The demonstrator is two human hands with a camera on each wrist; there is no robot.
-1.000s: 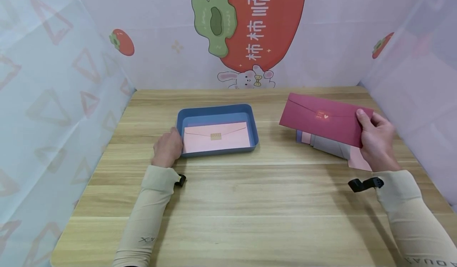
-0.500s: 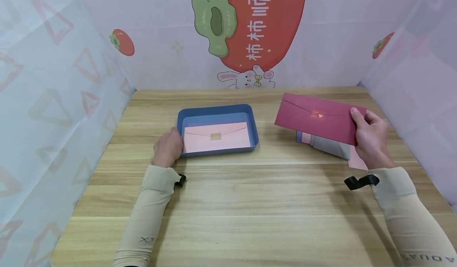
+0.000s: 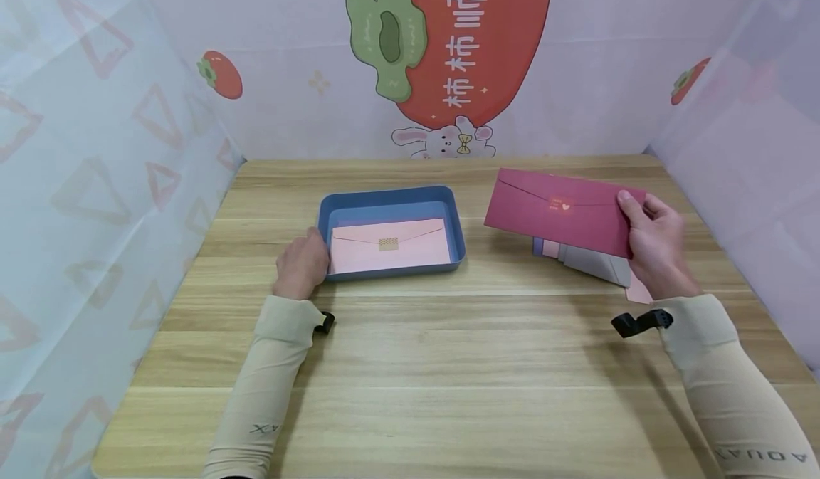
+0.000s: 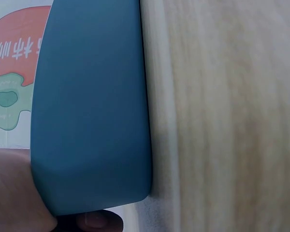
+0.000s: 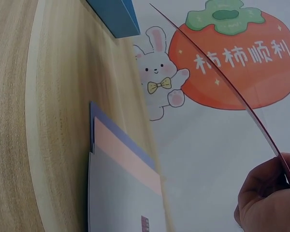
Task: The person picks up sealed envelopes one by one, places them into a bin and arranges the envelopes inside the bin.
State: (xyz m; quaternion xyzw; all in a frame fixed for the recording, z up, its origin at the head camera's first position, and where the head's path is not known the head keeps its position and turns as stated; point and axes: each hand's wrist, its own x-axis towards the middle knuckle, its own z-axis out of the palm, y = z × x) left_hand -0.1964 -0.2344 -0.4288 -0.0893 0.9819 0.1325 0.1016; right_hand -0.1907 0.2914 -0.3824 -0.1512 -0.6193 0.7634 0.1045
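Nearest: pale sleeves [image 3: 265, 372] stretched over the worktop [image 3: 416, 372]. Right side, stack of envelopes [image 3: 592, 262], grey above pink and lilac, edges staggered, so presumably easy to pick singly. Left hand [image 3: 300, 264] clamped on the near left corner of the blue tray [image 3: 384, 211], fingers curled at the wall, probably to stop it sliding. Tray sits flat, left of centre; light pink envelope [image 3: 393, 257] inside, toward the near side, sticker up, tray floor showing beyond. Right hand [image 3: 658, 248] pinching the dark red envelope [image 3: 557, 216] by its right end, thumb on the sticker face; it's raised above the stack, not touching, slightly bowed in the right wrist view. End grip likely leaves the rest sticking out free. Farthest: cloth [image 3: 282, 130] with big persimmon and rabbit print.
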